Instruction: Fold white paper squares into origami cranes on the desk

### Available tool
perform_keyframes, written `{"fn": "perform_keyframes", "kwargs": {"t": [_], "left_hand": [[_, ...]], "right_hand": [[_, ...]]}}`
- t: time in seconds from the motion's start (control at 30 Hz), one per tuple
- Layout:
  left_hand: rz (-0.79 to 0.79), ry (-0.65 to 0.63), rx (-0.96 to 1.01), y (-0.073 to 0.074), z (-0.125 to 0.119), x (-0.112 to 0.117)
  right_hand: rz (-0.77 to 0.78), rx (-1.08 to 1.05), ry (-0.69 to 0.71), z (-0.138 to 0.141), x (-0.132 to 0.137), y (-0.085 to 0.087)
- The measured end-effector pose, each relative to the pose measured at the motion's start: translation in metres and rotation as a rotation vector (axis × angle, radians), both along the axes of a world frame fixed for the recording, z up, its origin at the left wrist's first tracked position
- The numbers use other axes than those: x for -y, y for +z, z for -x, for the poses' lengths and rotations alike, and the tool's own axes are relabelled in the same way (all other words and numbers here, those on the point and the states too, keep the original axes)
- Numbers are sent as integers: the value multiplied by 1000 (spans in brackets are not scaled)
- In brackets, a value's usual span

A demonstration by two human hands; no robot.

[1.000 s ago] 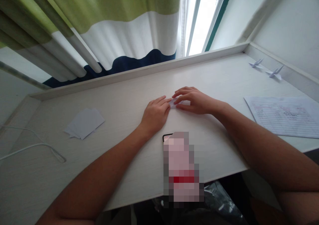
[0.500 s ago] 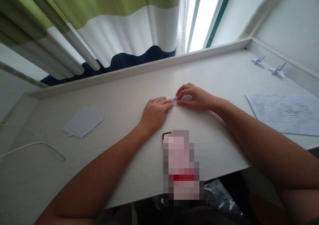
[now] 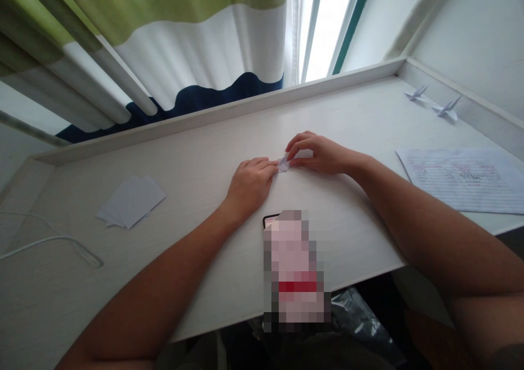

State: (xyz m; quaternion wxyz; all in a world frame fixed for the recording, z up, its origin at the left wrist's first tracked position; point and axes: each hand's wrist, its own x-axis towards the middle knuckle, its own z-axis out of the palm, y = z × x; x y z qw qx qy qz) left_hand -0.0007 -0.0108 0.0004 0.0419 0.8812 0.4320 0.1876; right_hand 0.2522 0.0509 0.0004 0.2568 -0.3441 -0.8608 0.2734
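Paper (image 3: 283,165) we judge part-folded lies beyond the phone (image 3: 291,261), our left grip (image 3: 251,179) resting flat at its edge and our right grip (image 3: 321,153) pinching it; folded figures (image 3: 446,108) farther right of the phone look finished, while sheets (image 3: 133,201) left of it seem not yet folded.

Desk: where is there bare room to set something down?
Bare: between the paper stack and left hand, and between the right hand and two paper figures. Crowded: the middle, with both hands at the small folded paper, phone in front.
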Motion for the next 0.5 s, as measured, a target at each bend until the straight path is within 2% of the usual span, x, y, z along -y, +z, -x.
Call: {"fn": "perform_keyframes", "kwargs": {"t": [0.3, 0.5], "left_hand": [[22, 1, 42, -2, 0, -2], [40, 12, 71, -2, 1, -2]], "right_hand": [[-130, 36, 5, 1, -2, 0], [-146, 81, 18, -1, -2, 1]]}}
